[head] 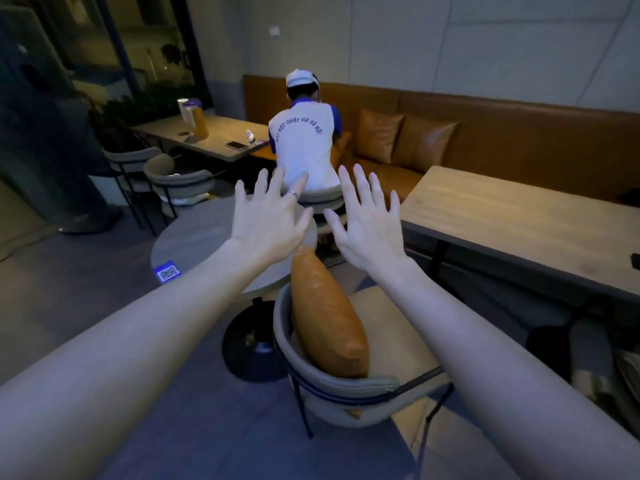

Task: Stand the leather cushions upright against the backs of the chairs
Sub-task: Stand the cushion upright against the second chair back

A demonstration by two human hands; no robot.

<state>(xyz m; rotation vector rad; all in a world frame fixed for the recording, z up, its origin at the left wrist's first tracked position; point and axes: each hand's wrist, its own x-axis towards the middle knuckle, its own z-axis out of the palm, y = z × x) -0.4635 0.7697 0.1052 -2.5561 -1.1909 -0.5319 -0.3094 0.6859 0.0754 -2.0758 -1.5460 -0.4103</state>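
Note:
A tan leather cushion (327, 317) stands upright against the curved grey back of the chair (341, 389) right below me. Both my arms are stretched out above it. My left hand (268, 221) and my right hand (369, 226) hover side by side, palms down and fingers spread, holding nothing and clear of the cushion. Beyond my hands stands another grey chair (320, 197). Two more tan cushions (403, 140) lean against the back of the brown leather bench (519, 133).
A round grey table (204, 244) with a blue QR card (167, 271) stands left of the chair. A long wooden table (512, 216) is at the right. A person in a white shirt (304, 143) bends over ahead. More chairs (180, 181) and a table (207, 136) are at the far left.

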